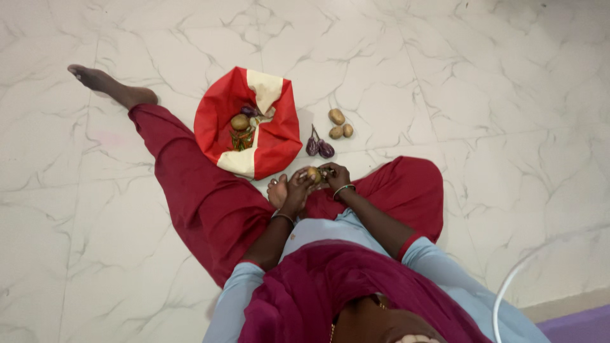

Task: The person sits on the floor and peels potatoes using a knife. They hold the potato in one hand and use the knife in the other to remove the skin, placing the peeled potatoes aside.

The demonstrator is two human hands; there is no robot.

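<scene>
Setting: a person sits on a white marble-patterned floor point(445, 76), seen from a head camera looking down; one leg in red trousers point(190, 184) stretches out to the left, the other is folded under on the right.
Left hand: the left hand point(296, 190) is curled around a brownish potato point(313, 174), fingers closed on its near side, held just above the lap.
Right hand: the right hand point(337, 176) closes on the same potato from the other side; it appears to hold something small against it, but the view is too small to tell what.
Held item: the potato sits between both hands, close to the body, just beside the sole of the folded foot point(277, 190).
Bag: a red and cream cloth bag point(219, 117) lies open on the floor just beyond the hands, its rim spread wide, with another potato and some dark and green vegetables inside.
Loose produce: two small purple aubergines point(319, 147) lie just right of the bag's edge; three potatoes point(340, 124) are clustered a little farther out, apart from the bag.
Open floor: bare tiles run wide to the right and beyond the bag; on the left the outstretched leg crosses the floor.
Lower right edge: a thin white curved tube point(527, 267) and a strip of purple mat point(581, 327) border the frame.
</scene>
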